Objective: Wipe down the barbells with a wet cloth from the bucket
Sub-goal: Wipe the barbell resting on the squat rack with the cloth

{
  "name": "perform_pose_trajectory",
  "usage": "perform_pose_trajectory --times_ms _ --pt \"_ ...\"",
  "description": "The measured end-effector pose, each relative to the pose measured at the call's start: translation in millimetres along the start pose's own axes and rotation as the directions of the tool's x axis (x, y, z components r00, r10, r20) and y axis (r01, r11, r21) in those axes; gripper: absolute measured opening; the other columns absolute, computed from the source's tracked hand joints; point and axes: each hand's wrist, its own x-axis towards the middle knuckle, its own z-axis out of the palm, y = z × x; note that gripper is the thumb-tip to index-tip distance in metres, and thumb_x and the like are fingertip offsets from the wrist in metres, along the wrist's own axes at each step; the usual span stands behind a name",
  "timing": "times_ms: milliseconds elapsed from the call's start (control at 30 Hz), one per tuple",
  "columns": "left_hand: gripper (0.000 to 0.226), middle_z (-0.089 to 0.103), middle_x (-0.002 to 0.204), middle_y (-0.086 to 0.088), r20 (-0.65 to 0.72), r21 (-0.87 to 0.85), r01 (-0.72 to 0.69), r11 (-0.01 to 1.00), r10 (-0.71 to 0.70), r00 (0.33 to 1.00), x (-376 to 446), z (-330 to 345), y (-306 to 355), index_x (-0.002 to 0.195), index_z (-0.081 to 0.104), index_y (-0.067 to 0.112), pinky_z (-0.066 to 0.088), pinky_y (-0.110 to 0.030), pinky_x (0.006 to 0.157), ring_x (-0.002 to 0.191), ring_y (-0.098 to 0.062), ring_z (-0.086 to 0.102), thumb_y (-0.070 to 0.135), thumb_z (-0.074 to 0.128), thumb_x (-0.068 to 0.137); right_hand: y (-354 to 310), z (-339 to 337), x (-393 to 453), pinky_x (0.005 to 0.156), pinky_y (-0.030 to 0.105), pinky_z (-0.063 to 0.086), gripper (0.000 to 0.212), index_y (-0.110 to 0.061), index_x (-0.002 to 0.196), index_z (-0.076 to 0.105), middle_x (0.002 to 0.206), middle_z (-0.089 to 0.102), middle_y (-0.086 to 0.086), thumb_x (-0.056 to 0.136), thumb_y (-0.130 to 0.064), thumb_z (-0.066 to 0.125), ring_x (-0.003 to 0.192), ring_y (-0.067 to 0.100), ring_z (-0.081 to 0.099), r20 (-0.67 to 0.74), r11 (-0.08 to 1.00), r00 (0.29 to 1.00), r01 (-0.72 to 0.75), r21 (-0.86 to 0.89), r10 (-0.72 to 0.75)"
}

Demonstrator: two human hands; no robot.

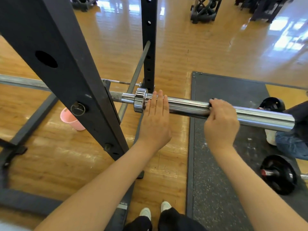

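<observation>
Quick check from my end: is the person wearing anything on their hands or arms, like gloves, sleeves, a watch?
Nothing visible. The left hand and right hand are bare, without gloves or rings showing, and both forearms are uncovered to the frame's bottom edge. No watch or wristband at either wrist.

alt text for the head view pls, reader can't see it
Seen from above, a person's right hand grips a dark cloth on a chrome barbell sleeve resting in a black rack, while the left hand lies flat on the sleeve near its collar. A pink bucket stands on the wooden floor behind the rack upright.

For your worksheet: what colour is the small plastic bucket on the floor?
Pink bucket, head view.
</observation>
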Motion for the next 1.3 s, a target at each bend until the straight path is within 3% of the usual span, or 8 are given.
perform_pose_trajectory --times_ms 233,467,567,767,867,1067,1200,1300 --pt "0.08 0.023 0.151 -0.025 -0.115 -0.075 0.072 0.995 -0.08 0.99 -21.2 -1.2 -21.5 0.144 0.021 -0.006 0.005 -0.04 0.119 0.142 -0.034 0.015 0.01 0.064 0.078 -88.4 46.9 -1.9 0.093 0.044 0.05 0.025 0.0 0.104 0.069 0.108 0.068 0.018 0.082 -0.003 0.056 0.104 0.032 0.063 0.179 0.95 0.941 0.257 0.177 -0.288" --pt "0.092 0.013 0.154 -0.025 0.101 -0.035 0.271 0.962 -0.266 0.959 -55.7 0.2 -50.6 0.145 0.003 -0.005 0.004 -0.039 0.114 0.142 -0.028 0.003 0.006 0.061 0.074 -64.0 45.6 -9.9 0.094 0.045 0.049 0.035 -0.001 0.107 0.069 0.115 0.066 0.015 0.074 0.011 0.071 0.111 0.03 0.06 0.134 0.864 0.87 0.431 0.259 -0.475" --pt "0.091 0.013 0.154 -0.026 0.076 -0.057 0.254 0.966 -0.25 0.965 -54.9 -4.1 -59.5 0.143 0.001 -0.005 0.008 -0.04 0.115 0.144 -0.032 0.009 0.005 0.059 0.074 -71.2 48.7 -15.1 0.091 0.046 0.051 0.033 0.001 0.105 0.069 0.113 0.066 0.017 0.074 0.012 0.071 0.11 0.03 0.061 0.11 0.894 0.913 0.35 0.279 -0.392" --pt "0.096 0.029 0.149 -0.026 -0.006 0.045 0.063 0.997 -0.063 0.998 -29.7 -10.2 -67.4 0.143 0.021 -0.008 0.021 -0.043 0.112 0.139 -0.037 0.028 0.024 0.076 0.072 -77.7 64.3 -8.1 0.1 0.042 0.045 0.038 0.0 0.115 0.064 0.12 0.063 0.016 0.079 0.006 0.07 0.115 0.029 0.058 0.131 0.807 0.809 0.53 0.261 -0.573" --pt "0.109 0.032 0.149 -0.021 0.022 0.154 -0.021 0.988 0.018 1.0 -12.6 -8.1 -66.9 0.143 0.017 -0.004 0.018 -0.042 0.111 0.138 -0.034 0.031 0.036 0.082 0.065 -60.5 49.5 -12.1 0.098 0.045 0.047 0.031 -0.001 0.115 0.065 0.121 0.063 0.015 0.084 0.003 0.064 0.116 0.029 0.058 0.156 0.867 0.861 0.447 0.219 -0.483" --pt "0.088 0.032 0.15 -0.019 0.054 0.245 -0.015 0.969 0.002 0.999 21.1 -10.9 -65.6 0.142 0.012 -0.005 0.02 -0.04 0.113 0.14 -0.037 0.025 0.023 0.07 0.082 -44.5 16.7 -4.6 0.093 0.041 0.048 0.027 0.0 0.111 0.067 0.114 0.066 0.016 0.086 -0.007 0.059 0.108 0.03 0.062 0.161 0.961 0.96 0.196 0.195 -0.228" --pt "0.111 -0.003 0.158 -0.014 0.396 0.094 -0.147 0.985 0.099 0.913 51.4 -31.1 -73.4 0.147 -0.011 -0.001 0.002 -0.039 0.117 0.145 -0.032 -0.01 0.046 0.067 0.082 -61.4 22.0 -1.4 0.09 0.044 0.051 0.027 0.002 0.111 0.066 0.113 0.066 0.017 0.087 -0.008 0.056 0.107 0.032 0.063 0.166 0.967 0.966 0.163 0.198 -0.197" --pt "0.124 -0.013 0.158 -0.009 0.446 -0.171 0.006 0.985 0.072 0.892 53.6 -52.9 -75.7 0.148 -0.013 0.002 -0.002 -0.035 0.118 0.144 -0.025 -0.016 0.051 0.073 0.073 -85.4 32.3 4.6 0.091 0.045 0.051 0.03 0.002 0.112 0.065 0.115 0.065 0.018 0.082 0.0 0.064 0.109 0.032 0.062 0.193 0.944 0.958 0.153 0.291 -0.214"
